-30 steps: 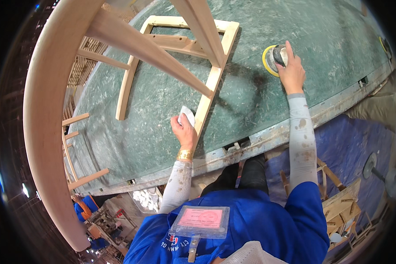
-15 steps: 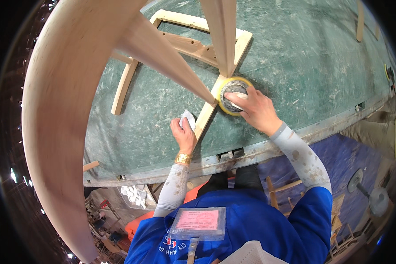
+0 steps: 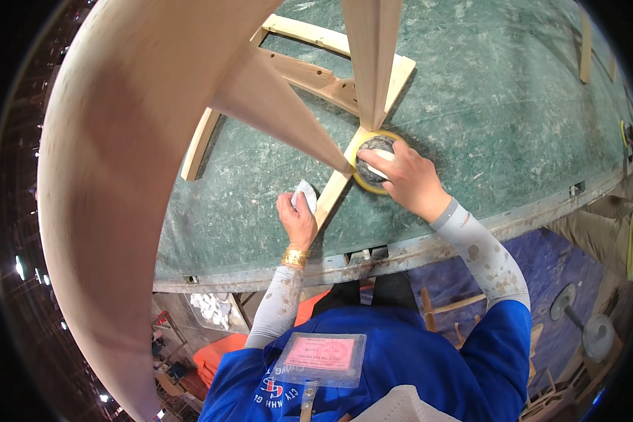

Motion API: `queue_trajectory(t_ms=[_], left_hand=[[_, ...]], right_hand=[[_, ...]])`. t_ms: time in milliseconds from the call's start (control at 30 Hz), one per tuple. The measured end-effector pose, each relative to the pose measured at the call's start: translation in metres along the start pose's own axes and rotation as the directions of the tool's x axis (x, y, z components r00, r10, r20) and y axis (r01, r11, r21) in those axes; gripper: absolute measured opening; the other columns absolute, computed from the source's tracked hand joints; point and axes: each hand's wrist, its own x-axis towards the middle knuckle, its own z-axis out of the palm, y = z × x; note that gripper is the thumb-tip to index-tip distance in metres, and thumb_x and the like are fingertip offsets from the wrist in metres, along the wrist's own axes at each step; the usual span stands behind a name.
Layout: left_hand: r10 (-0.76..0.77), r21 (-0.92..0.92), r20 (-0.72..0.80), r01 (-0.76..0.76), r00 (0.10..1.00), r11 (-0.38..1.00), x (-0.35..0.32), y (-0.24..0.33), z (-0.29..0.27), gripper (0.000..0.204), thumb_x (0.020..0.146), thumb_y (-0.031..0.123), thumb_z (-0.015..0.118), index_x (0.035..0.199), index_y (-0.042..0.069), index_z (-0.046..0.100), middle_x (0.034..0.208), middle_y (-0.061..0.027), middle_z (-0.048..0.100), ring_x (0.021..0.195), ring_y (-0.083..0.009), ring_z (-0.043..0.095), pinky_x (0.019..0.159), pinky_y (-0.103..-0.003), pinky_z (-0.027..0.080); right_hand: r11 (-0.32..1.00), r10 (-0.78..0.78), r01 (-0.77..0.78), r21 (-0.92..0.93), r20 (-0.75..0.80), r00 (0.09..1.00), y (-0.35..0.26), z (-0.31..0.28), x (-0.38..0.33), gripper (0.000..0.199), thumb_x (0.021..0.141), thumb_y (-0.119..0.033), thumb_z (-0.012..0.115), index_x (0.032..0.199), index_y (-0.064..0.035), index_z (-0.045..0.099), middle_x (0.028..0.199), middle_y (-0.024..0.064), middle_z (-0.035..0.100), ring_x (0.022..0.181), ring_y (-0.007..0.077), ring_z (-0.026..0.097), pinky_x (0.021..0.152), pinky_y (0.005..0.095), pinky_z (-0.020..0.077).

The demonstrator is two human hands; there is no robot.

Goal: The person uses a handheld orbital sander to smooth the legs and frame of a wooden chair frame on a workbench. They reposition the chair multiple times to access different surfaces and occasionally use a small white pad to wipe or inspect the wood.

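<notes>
A light wooden chair-like frame stands on the green worktop, its legs and rails meeting near the middle. Beside that joint lies a round, yellow-rimmed dish with a dark grey inside. My right hand is closed over the dish, its fingers around a whitish piece whose kind I cannot make out. To the left of the lower rail, my left hand pinches a folded white cloth or paper. That hand is close to the rail's near end.
A broad curved wooden part of the frame rises close along the left. The green worktop ends at a worn metal edge before me. Below left is a tray of white scraps. A person's trouser leg shows at right.
The wooden frame appears shifted slightly right in view. My right hand stays over the yellow-rimmed dish with small finger motion, and my left hand keeps its white cloth or paper beside the rail.
</notes>
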Motion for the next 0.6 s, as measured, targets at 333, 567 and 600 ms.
queue_trajectory(t_ms=[333, 567, 600], left_hand=[[0.028, -0.070, -0.052, -0.032, 0.998, 0.997, -0.002, -0.001, -0.002, 0.016, 0.089, 0.013, 0.053, 0.083, -0.002, 0.049, 0.079, -0.0133, 0.047, 0.077, -0.0282, 0.045, 0.070, -0.037, 0.037], [0.132, -0.249, 0.313, -0.053, 0.940, 0.967, -0.026, 0.046, -0.027, 0.009, 0.086, 0.008, 0.057, 0.084, -0.001, 0.058, 0.071, -0.0061, 0.049, 0.064, -0.0151, 0.047, 0.057, -0.028, 0.039], [0.163, -0.296, 0.362, -0.052, 0.918, 0.954, -0.030, 0.055, -0.026, 0.009, 0.086, 0.008, 0.057, 0.086, -0.001, 0.059, 0.072, -0.0054, 0.050, 0.064, -0.0140, 0.047, 0.057, -0.027, 0.039]], right_hand=[[0.942, 0.315, -0.334, -0.033, -0.255, 0.914, 0.045, -0.014, -0.045, 0.071, 0.067, -0.007, 0.071, 0.129, -0.0338, 0.047, 0.095, 0.0134, 0.050, 0.084, 0.0319, 0.059, 0.067, 0.0413, 0.0504], [0.850, 0.382, -0.516, -0.108, -0.549, 0.744, 0.061, 0.006, -0.073, 0.070, 0.072, -0.017, 0.071, 0.136, -0.0161, 0.041, 0.121, 0.0226, 0.045, 0.108, 0.0377, 0.047, 0.089, 0.0452, 0.0408], [0.886, 0.352, -0.458, -0.071, -0.540, 0.765, 0.043, 0.002, -0.070, 0.072, 0.071, -0.024, 0.073, 0.134, -0.0090, 0.042, 0.132, 0.0260, 0.037, 0.119, 0.0402, 0.038, 0.099, 0.0472, 0.0311]])
